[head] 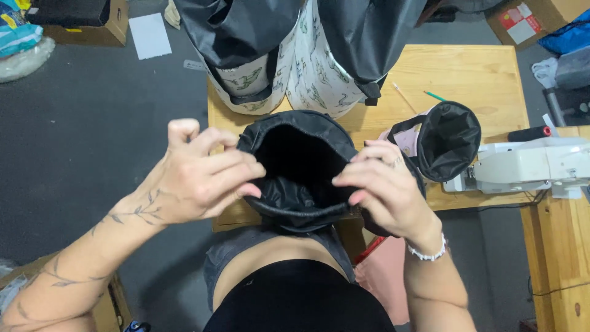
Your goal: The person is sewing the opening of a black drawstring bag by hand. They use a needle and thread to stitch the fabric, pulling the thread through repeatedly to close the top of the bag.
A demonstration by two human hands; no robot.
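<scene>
Both hands were on the black fabric bag (299, 161), held open-mouthed above the near edge of the wooden worktop (479, 77), just in front of the person's torso.

Grip state:
- Left hand (200, 178): closed on the bag's left rim, fingers (236, 169) curled over the edge and reaching into the opening.
- Right hand (384, 184): closed on the right rim, fingertips pinching the edge, thumb side hidden behind the fabric.

Risks, as I judged them:
- The cloth looked slick and thin. The right-hand pinch covered little material, so that rim could have slipped out and the mouth folded shut.
- The bag hung off the near edge with nothing under it. If 1 hand let go, it would have sagged toward the floor, not onto the worktop.
- A 2nd black bag (447, 140) with pink outer fabric sat just right of it, beside the white sewing machine (534, 166). A wide right elbow swing could have knocked it.

Look of the bag: round mouth, piped rim, matte black lining creased at the bottom, soft walls with no stiffener visible. Outer face mostly hidden.

Also there: printed white-and-black bags (307, 67) at the far edge and a green pencil (434, 95) on the worktop.
</scene>
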